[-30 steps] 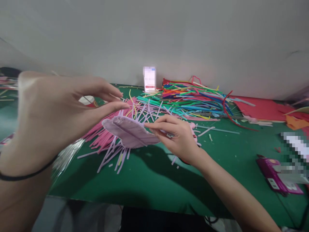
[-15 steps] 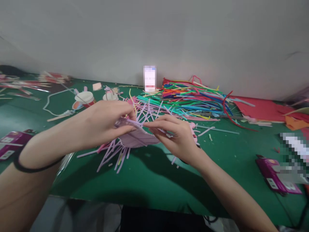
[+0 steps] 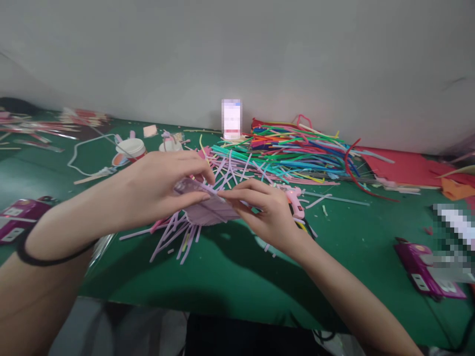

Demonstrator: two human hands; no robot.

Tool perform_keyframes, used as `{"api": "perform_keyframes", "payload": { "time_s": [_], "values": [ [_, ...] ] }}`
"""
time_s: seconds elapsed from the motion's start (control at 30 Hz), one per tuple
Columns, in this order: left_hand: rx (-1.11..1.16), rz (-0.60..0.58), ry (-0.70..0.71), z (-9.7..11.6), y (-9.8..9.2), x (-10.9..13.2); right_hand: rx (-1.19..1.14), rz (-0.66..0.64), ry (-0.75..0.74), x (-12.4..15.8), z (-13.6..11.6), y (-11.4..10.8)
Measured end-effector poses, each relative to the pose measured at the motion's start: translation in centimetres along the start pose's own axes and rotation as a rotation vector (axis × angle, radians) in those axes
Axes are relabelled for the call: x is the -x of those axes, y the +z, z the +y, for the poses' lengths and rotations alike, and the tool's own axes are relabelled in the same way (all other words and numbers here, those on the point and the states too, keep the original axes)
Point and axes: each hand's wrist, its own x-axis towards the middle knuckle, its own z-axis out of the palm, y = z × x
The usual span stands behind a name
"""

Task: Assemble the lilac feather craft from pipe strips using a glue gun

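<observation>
Head view: we note the left hand [image 3: 159, 190] and right hand [image 3: 265, 212] both pinched closed on a lilac woven piece [image 3: 208, 207], held just above the green table [image 3: 230, 272] over loose lilac strips [image 3: 178, 237] (a pink glue gun [image 3: 295, 200] lies just beside the right hand), with a multicoloured strip pile [image 3: 293, 153] behind

On the table [image 3: 230, 277], both hands meet near the middle, the left hand [image 3: 159, 190] and right hand [image 3: 269, 210] together gripping a woven piece [image 3: 210, 210] above loose strips [image 3: 178, 237]. Behind them a big heap of strips [image 3: 297, 153] lies toward the back edge. A cup [image 3: 130, 148] stands back left. A glue gun [image 3: 295, 200] lies just right of the right hand. A box [image 3: 426, 269] sits near the right edge
</observation>
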Motion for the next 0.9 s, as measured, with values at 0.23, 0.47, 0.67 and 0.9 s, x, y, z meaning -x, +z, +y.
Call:
{"api": "perform_keyframes", "payload": {
  "time_s": [0.23,0.47,0.67,0.9],
  "values": [
    [0.014,0.008,0.011,0.08,-0.07,-0.11,-0.001,0.01,-0.015,-0.02,0.18,0.17],
    [-0.025,0.062,0.049,0.26,0.02,-0.04,0.004,-0.01,0.007,-0.06,0.18,-0.44],
    [-0.013,-0.008,0.046,0.57,-0.03,-0.25,-0.005,-0.009,0.005,-0.2,0.19,-0.39],
    [-0.046,-0.036,0.072,0.37,-0.14,-0.51,-0.003,0.027,-0.006,0.04,0.3,-0.49]
  ]
}}
